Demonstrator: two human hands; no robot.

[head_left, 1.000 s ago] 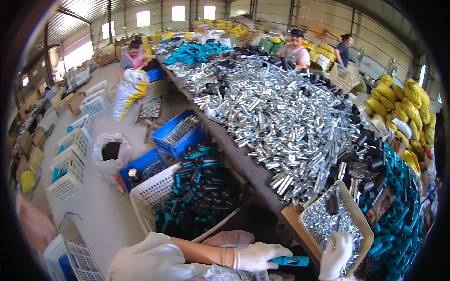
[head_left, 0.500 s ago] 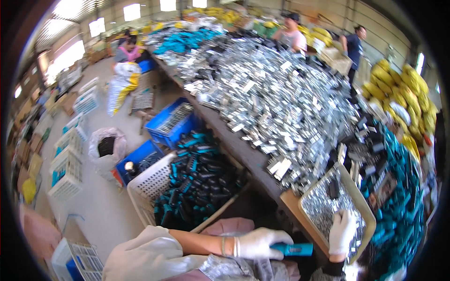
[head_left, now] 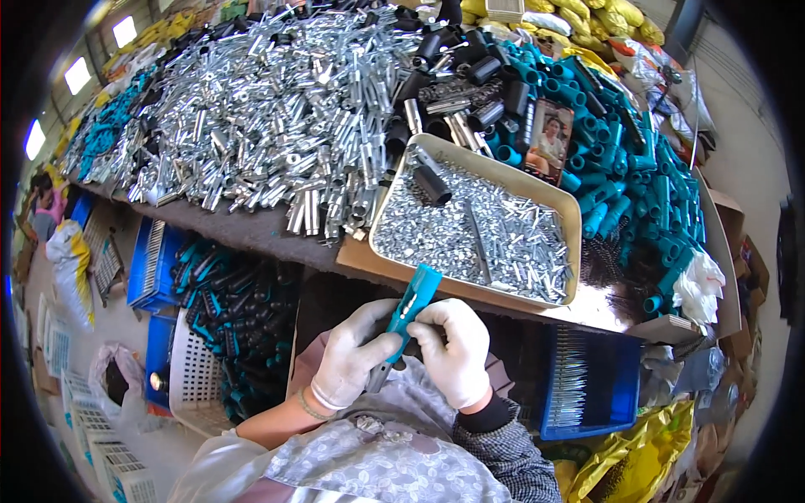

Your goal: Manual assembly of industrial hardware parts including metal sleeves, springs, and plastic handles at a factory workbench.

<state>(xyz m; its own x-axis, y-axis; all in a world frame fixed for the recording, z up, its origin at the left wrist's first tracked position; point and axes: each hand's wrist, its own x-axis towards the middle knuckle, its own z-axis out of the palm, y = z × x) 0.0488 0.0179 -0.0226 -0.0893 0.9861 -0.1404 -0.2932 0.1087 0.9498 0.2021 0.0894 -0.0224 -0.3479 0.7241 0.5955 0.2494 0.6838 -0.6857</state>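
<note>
Both my hands wear white gloves and meet low in the middle of the head view. My left hand (head_left: 350,356) grips the lower dark end of a teal handle part (head_left: 408,312) that points up and to the right. My right hand (head_left: 454,350) pinches the same part at its middle from the right. Just beyond them lies a shallow beige tray (head_left: 570,220) full of small silver metal pieces, with a black tube (head_left: 432,184) lying in it.
A huge heap of silver metal tubes (head_left: 268,117) covers the table; teal sleeves (head_left: 637,168) and black tubes (head_left: 470,67) pile at the right. Below the table edge stand a white basket of teal-black handles (head_left: 231,323), blue crates (head_left: 149,264) and a blue bin (head_left: 587,386).
The view has tilted down and right onto the tray. My right hand has left the tray's edge and joined my left hand on the teal part, which now points up.
</note>
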